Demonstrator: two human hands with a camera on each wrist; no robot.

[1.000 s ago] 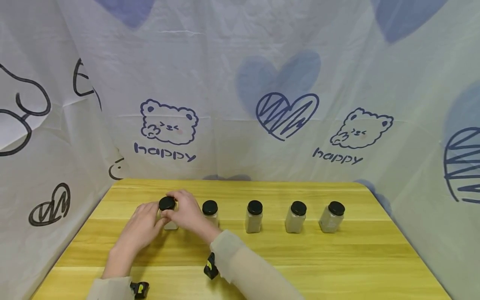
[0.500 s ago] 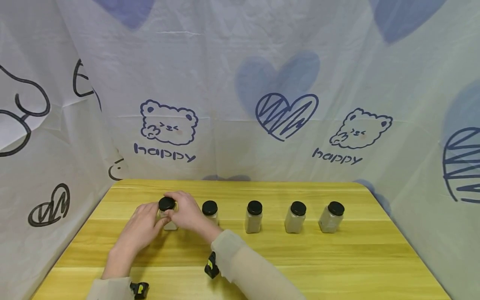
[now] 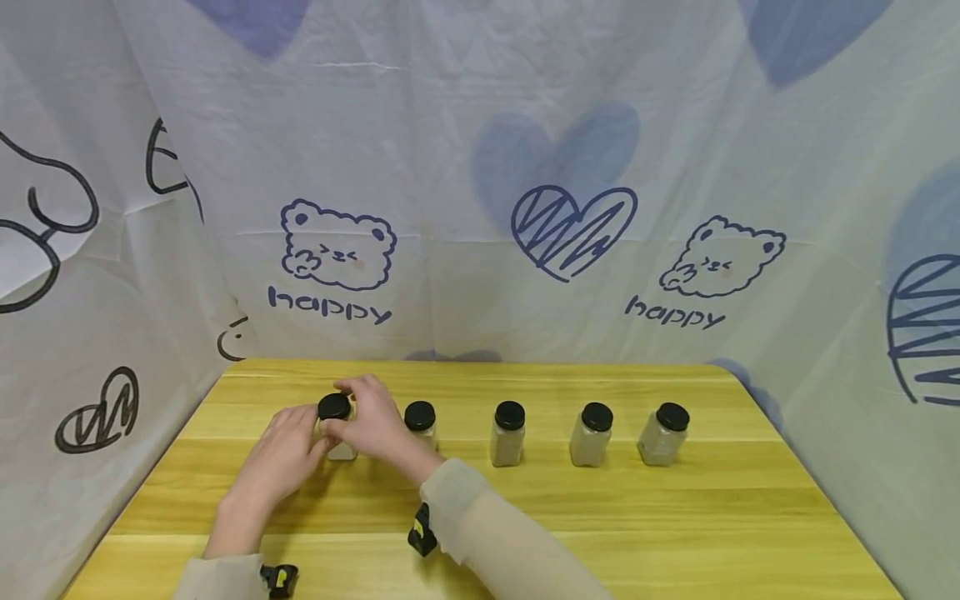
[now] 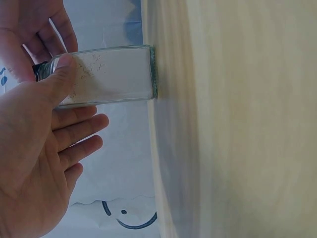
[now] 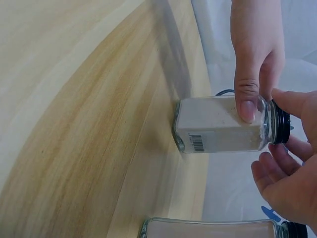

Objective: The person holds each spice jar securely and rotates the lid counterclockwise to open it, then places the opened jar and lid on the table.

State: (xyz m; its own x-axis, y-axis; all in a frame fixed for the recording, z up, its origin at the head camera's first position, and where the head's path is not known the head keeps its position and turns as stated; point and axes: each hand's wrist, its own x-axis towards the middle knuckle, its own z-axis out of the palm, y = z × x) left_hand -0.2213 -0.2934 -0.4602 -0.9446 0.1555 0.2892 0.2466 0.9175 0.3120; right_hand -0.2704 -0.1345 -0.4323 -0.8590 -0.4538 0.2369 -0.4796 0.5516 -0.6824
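A square glass jar (image 4: 111, 74) of pale powder, with a black lid (image 3: 334, 407), stands upright on the table at the left end of a row. My left hand (image 3: 281, 450) grips its body, thumb on the near face, the other fingers behind. Around the lid, my right hand (image 3: 378, 425) holds with thumb and fingertips, as the right wrist view shows. A barcode label (image 5: 196, 142) shows on one face there. In the head view both hands cover much of this jar.
More black-lidded jars stand in line to the right: one (image 3: 421, 421) partly behind my right wrist, then a middle jar (image 3: 507, 437), another (image 3: 591, 437) and the far right one (image 3: 663, 437). A printed cloth (image 3: 465, 250) hangs behind the wooden table (image 3: 570, 533).
My right hand's fingers shift slightly around the lid. The left hand and the jars stay where they were.
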